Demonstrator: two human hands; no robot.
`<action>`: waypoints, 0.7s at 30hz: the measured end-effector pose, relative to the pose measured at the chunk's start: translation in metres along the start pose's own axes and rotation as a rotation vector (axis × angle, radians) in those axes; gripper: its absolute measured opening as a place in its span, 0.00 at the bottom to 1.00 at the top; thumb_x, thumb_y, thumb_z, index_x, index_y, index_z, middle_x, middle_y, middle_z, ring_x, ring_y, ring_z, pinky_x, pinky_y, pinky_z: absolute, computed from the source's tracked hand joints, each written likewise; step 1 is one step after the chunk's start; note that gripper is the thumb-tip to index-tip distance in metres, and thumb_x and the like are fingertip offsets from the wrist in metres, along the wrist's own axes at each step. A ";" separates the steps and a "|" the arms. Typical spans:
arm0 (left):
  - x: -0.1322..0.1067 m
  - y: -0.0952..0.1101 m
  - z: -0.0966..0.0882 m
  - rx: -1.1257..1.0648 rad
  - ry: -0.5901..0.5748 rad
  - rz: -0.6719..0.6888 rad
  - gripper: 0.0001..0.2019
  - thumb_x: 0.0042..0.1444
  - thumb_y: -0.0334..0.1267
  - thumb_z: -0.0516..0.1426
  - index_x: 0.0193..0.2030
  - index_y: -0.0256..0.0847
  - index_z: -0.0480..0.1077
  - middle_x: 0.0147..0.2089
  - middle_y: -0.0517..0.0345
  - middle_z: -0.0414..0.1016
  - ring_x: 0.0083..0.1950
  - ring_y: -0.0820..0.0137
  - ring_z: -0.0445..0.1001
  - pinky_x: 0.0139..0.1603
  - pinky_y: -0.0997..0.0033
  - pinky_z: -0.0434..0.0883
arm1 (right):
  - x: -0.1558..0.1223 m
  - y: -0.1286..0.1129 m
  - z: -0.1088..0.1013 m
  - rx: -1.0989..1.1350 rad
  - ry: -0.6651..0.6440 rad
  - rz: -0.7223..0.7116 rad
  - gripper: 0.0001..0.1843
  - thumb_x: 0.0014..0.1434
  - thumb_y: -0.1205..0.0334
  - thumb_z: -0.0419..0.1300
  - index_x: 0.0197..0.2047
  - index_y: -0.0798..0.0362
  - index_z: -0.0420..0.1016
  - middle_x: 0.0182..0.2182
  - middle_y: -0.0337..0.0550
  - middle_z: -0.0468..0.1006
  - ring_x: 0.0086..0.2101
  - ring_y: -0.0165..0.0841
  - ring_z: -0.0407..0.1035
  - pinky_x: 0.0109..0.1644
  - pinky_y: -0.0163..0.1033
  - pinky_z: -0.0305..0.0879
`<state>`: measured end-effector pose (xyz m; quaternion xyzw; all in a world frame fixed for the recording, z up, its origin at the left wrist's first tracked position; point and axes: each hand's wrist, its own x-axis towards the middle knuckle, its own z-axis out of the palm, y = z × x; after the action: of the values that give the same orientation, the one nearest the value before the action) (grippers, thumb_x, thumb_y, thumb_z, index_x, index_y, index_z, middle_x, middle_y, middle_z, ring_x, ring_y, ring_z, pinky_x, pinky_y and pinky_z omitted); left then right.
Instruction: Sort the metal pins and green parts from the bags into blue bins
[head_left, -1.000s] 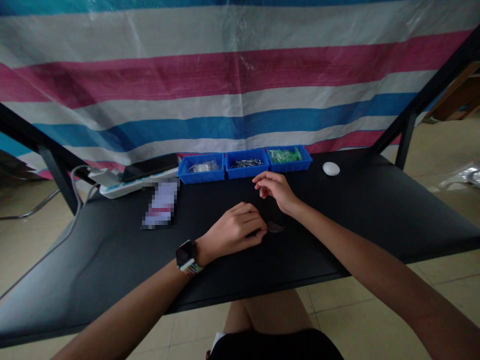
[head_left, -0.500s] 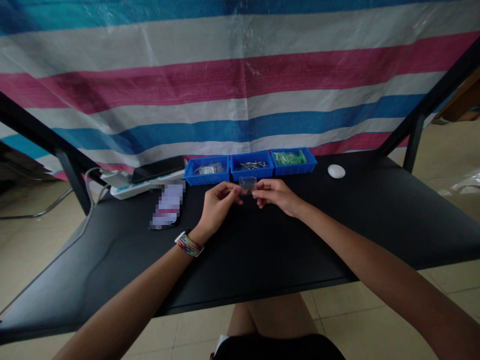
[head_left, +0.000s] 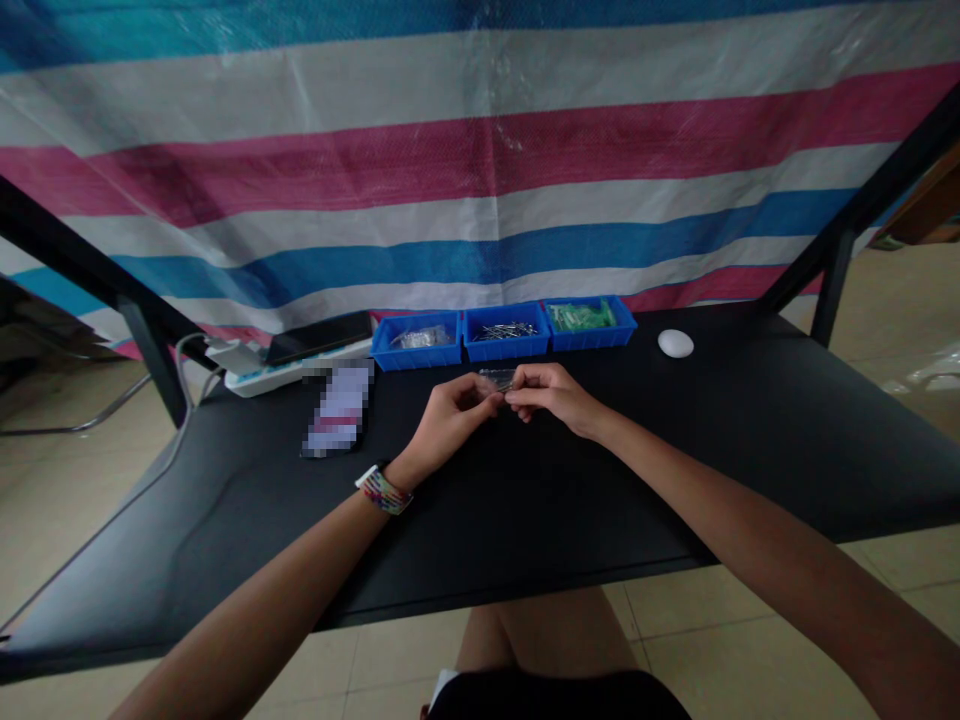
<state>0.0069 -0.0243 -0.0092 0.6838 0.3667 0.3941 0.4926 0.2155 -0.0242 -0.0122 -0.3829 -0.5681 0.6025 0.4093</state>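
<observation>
A small clear plastic bag [head_left: 495,378] is pinched between my two hands above the black table. My left hand [head_left: 457,415] grips its left side with thumb and fingers closed. On the other side, my right hand [head_left: 553,397] is closed on the bag too, its fingertips almost meeting the left thumb. Whatever the bag may contain is too small to make out. Just beyond my hands stands a blue bin of metal screws or nails [head_left: 506,332]. The blue bin to its left holds clear plastic bags [head_left: 420,338], and the right one holds green plastic pieces [head_left: 581,316].
A phone with a blurred-out screen [head_left: 337,410] lies left of my hands. Behind it are a white power strip [head_left: 281,372] with a plugged-in charger and a dark device [head_left: 322,336]. A white rounded object [head_left: 676,344] sits at the right. Striped sheeting [head_left: 480,160] hangs behind the table.
The bag, earlier held up and spread, is now lower and flatter between my fingers. My left hand has shifted right and slightly toward me, bringing the two hands together.
</observation>
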 end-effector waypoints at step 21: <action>0.000 0.005 0.000 -0.056 -0.013 -0.023 0.12 0.61 0.45 0.63 0.34 0.37 0.73 0.31 0.57 0.76 0.33 0.70 0.73 0.37 0.70 0.70 | -0.001 0.001 0.004 0.053 0.058 -0.115 0.12 0.54 0.55 0.72 0.37 0.53 0.78 0.29 0.38 0.79 0.24 0.29 0.72 0.30 0.36 0.72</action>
<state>0.0071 -0.0251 -0.0046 0.6680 0.3600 0.3942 0.5185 0.2121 -0.0263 -0.0126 -0.3562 -0.5610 0.5815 0.4693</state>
